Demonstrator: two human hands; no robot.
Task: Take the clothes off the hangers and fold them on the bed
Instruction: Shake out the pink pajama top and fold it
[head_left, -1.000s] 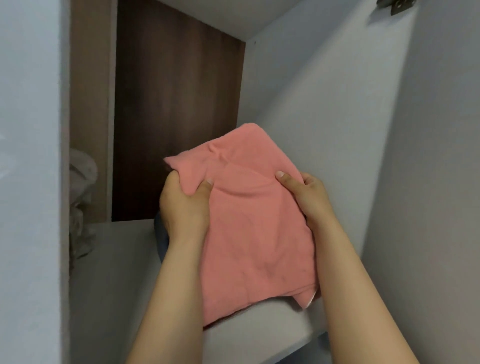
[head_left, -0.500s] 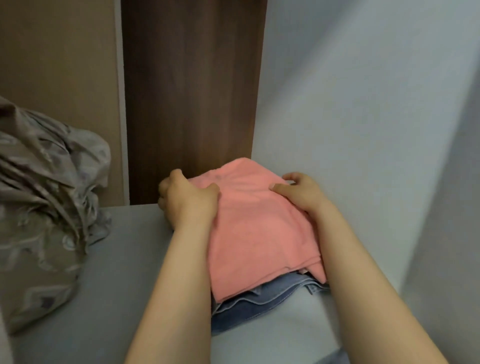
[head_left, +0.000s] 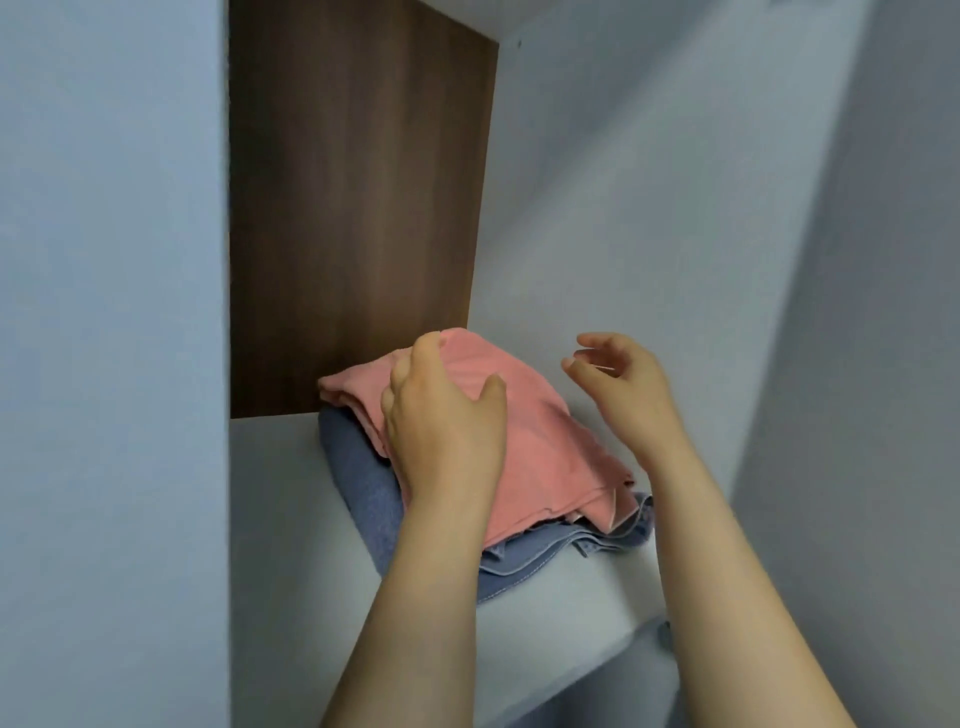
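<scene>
A folded pink garment (head_left: 540, 447) lies on top of a folded blue denim garment (head_left: 363, 488) on a white wardrobe shelf (head_left: 561, 618). My left hand (head_left: 441, 421) is over the left part of the pink garment with relaxed fingers, holding nothing; whether it touches the cloth I cannot tell. My right hand (head_left: 618, 384) hovers a little above and to the right of the stack, fingers loosely curled, apart from the cloth. No hangers or bed are in view.
A dark brown wooden back panel (head_left: 358, 208) stands behind the stack. A white side wall (head_left: 649, 260) rises on the right and a white partition (head_left: 114, 364) on the left. The shelf's front edge runs at the lower right.
Both hands have let go of the pink garment, which now lies on the blue denim. The right hand has lifted off to the right. The view has shifted and the patterned cloth at left is out of sight.
</scene>
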